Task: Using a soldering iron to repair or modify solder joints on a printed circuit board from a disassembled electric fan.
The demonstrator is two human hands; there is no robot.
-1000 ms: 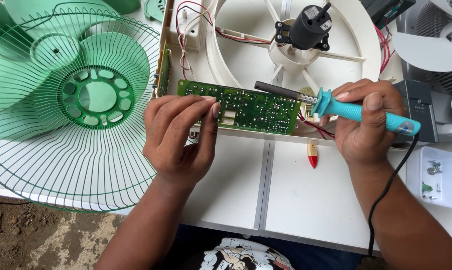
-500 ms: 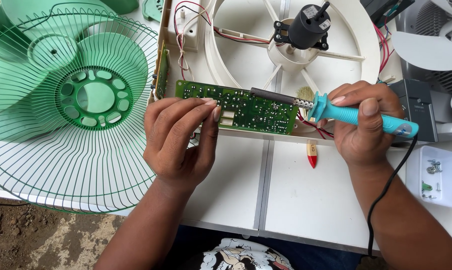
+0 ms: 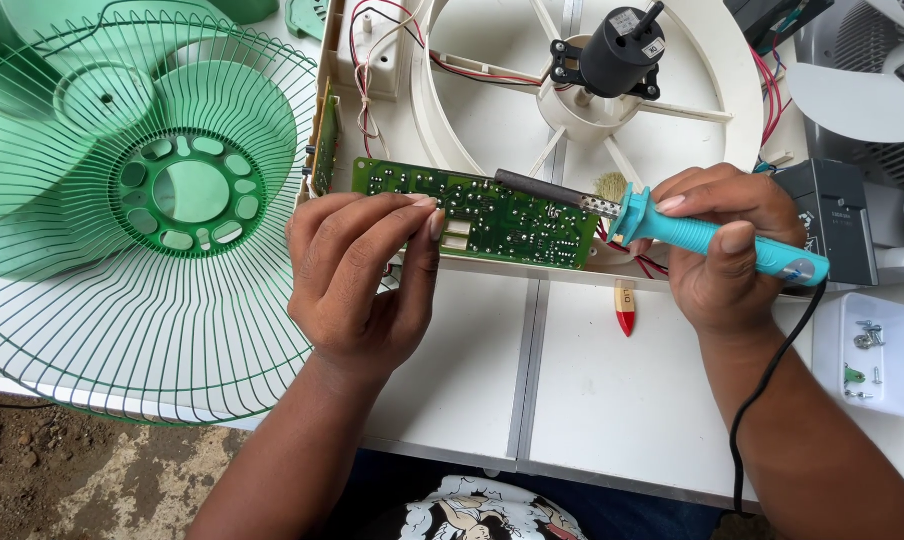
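Note:
My left hand (image 3: 360, 275) pinches the lower edge of a long green circuit board (image 3: 492, 215) that stands on the white fan housing (image 3: 532, 330). A soldering iron with a turquoise handle (image 3: 717, 237) is gripped in my right hand (image 3: 727, 245). Its dark metal tip (image 3: 532, 187) lies over the board's upper middle. A black cord (image 3: 762, 400) runs from the iron down along my right forearm. Red and white wires (image 3: 367, 50) lead from the board's left end into the housing.
A green wire fan guard with green blades (image 3: 142, 220) lies at the left. A black motor (image 3: 617, 45) sits in the round housing opening. A small red-tipped tool (image 3: 624, 308) lies below the board. At the right stand a white tray of screws (image 3: 877, 350) and a grey box (image 3: 832, 215).
The soldering iron's tip has slid left along the board, from its right end toward the middle. My left hand has kept its hold on the board.

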